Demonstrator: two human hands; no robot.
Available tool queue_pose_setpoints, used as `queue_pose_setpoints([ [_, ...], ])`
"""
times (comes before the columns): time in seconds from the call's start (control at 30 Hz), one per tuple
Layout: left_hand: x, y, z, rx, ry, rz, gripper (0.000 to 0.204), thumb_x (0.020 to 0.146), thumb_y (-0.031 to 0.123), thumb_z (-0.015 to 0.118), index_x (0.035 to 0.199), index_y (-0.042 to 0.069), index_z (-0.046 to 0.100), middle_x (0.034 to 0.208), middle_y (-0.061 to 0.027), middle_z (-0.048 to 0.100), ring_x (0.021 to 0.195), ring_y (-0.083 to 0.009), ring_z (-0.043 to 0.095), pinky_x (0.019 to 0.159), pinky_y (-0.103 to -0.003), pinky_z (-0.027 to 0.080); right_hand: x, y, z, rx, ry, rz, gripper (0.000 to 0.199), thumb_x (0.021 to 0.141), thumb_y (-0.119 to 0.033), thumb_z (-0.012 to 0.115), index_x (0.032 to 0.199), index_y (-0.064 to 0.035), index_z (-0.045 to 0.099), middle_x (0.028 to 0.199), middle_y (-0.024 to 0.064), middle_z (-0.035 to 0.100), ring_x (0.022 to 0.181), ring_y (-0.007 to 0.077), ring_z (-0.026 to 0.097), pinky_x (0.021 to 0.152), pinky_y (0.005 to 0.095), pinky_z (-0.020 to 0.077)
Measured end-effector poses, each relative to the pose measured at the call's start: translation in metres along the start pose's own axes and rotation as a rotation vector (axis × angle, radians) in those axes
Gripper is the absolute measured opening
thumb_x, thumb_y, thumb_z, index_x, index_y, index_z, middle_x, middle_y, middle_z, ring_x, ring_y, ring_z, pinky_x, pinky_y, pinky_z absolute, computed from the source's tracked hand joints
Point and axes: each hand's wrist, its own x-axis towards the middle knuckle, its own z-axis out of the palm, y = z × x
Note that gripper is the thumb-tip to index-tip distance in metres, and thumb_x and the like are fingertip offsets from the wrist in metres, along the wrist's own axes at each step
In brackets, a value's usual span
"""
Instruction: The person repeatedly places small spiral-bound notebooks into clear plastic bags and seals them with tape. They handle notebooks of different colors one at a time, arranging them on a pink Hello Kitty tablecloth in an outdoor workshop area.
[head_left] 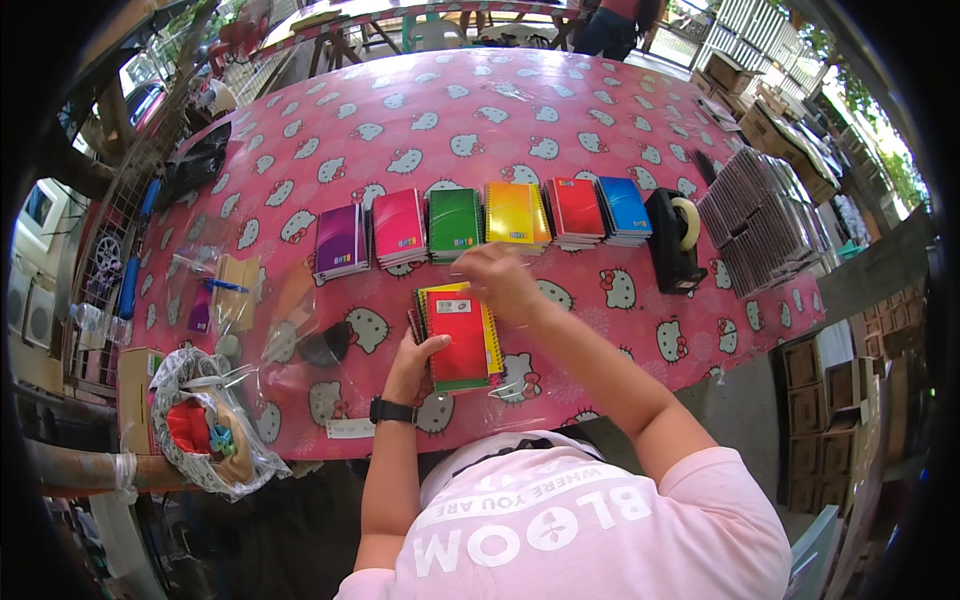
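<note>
My left hand [408, 366] grips a small bundle of spiral notebooks by its left side. A red notebook [456, 345] lies on top, with yellow and green covers showing at its edges. Blurred by motion, my right hand [498, 282] is above the bundle's upper right corner, in front of the yellow notebook stack [515, 210]; its fingers are unclear. In the same row stand stacks of purple [340, 240], pink [399, 222], green [454, 220], red [576, 208] and blue notebooks [624, 206].
Right of the row stands a black tape dispenser [676, 245], beside piled wrapped packs [765, 220]. At left lie clear plastic wrapping [290, 310] and a blue pen [225, 286]. A plastic bag [210, 425] sits at the front left corner of the pink patterned table [590, 345].
</note>
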Motion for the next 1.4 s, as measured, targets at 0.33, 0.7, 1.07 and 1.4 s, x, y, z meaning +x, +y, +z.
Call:
queue_pose_setpoints([
  [0.33, 0.002, -0.004, 0.000, -0.074, 0.003, -0.031, 0.051, 0.076, 0.021, 0.066, 0.117, -0.001, 0.046, 0.101, -0.0098, 0.059, 0.083, -0.0151, 0.060, 0.071, -0.027, 0.050, -0.073, 0.159, -0.126, -0.700, -0.391, 0.695, 0.044, 0.079, -0.027, 0.066, 0.119, -0.0091, 0.056, 0.122, 0.0072, 0.056, 0.117, 0.0229, 0.049, 0.094, 0.0545, 0.0359],
  [0.7, 0.008, -0.012, -0.008, -0.203, 0.038, -0.080, 0.063, 0.076, 0.026, 0.068, 0.125, 0.000, 0.039, 0.110, -0.0114, 0.056, 0.094, -0.0175, 0.058, 0.083, -0.031, 0.047, -0.065, -0.032, -0.064, 0.971, 0.600, 0.836, 0.017, 0.080, -0.002, 0.061, 0.093, -0.0041, 0.051, 0.073, 0.0050, 0.057, 0.055, 0.0126, 0.059, 0.047, 0.0242, 0.0491],
  [1.07, -0.029, 0.003, 0.000, -0.271, 0.019, 0.012, 0.063, 0.073, 0.028, 0.067, 0.122, 0.000, 0.039, 0.108, -0.0125, 0.055, 0.091, -0.0220, 0.060, 0.076, -0.033, 0.053, -0.141, -0.036, -0.031, -0.154, -0.323, 0.520, 0.057, 0.081, -0.038, 0.063, 0.132, -0.0187, 0.047, 0.138, 0.0062, 0.043, 0.130, 0.0281, 0.033, 0.103, 0.0553, 0.0224],
  [1.4, -0.014, -0.013, 0.008, -0.073, 0.049, 0.089, 0.060, 0.067, 0.006, 0.069, 0.121, 0.003, 0.041, 0.110, -0.0108, 0.056, 0.095, -0.0209, 0.059, 0.081, -0.034, 0.051, -0.191, -0.014, -0.097, -0.281, -0.452, 0.722, 0.073, 0.077, -0.048, 0.065, 0.139, -0.0190, 0.038, 0.148, 0.0083, 0.029, 0.135, 0.0333, 0.023, 0.107, 0.0587, 0.0135],
])
